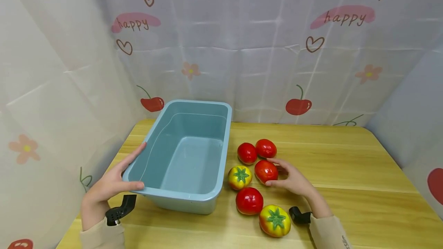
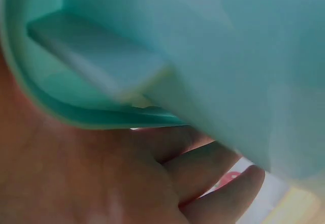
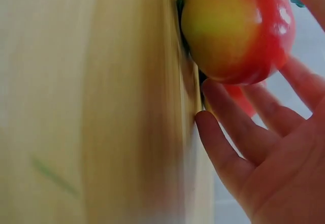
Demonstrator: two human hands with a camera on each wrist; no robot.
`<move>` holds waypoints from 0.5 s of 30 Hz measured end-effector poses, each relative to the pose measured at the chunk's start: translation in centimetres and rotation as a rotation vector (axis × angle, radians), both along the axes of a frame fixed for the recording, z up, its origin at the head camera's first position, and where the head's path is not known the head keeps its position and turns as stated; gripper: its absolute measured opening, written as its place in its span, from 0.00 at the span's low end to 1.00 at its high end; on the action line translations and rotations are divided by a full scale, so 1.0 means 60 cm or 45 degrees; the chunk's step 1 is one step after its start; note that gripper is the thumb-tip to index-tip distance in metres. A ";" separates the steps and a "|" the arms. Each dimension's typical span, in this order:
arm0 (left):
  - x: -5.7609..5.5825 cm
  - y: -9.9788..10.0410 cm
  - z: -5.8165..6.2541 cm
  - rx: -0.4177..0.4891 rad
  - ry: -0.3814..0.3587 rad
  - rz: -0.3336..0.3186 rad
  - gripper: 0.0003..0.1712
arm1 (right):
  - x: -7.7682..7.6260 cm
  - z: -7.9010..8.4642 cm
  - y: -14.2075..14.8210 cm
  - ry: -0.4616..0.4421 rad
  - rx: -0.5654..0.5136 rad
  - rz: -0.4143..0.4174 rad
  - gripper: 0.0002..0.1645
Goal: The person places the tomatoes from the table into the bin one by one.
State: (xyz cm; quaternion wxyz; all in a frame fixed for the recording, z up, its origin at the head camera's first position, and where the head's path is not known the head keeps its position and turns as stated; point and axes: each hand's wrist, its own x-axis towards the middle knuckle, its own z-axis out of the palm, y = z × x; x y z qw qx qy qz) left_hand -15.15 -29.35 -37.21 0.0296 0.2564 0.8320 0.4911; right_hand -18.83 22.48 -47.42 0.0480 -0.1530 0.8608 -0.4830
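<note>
A light blue plastic tub stands on the left of the wooden table, with bare walls and floor inside. My left hand grips its near left corner, thumb over the rim and the other fingers along the outside. In the left wrist view, those fingers lie under the rim against the outer wall. To the right of the tub, my right hand holds a glossy red tomato between thumb and fingers. The right wrist view shows that tomato's yellow patch, close beside the tabletop.
Around the held tomato lie more: two red ones behind it, a yellow one with a green leaf top, another red one and a larger yellow one nearer me. A printed curtain hangs behind the wooden table.
</note>
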 end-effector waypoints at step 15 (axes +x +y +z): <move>0.001 0.004 0.006 0.039 -0.053 0.012 0.55 | 0.001 0.005 -0.002 -0.052 -0.016 -0.016 0.43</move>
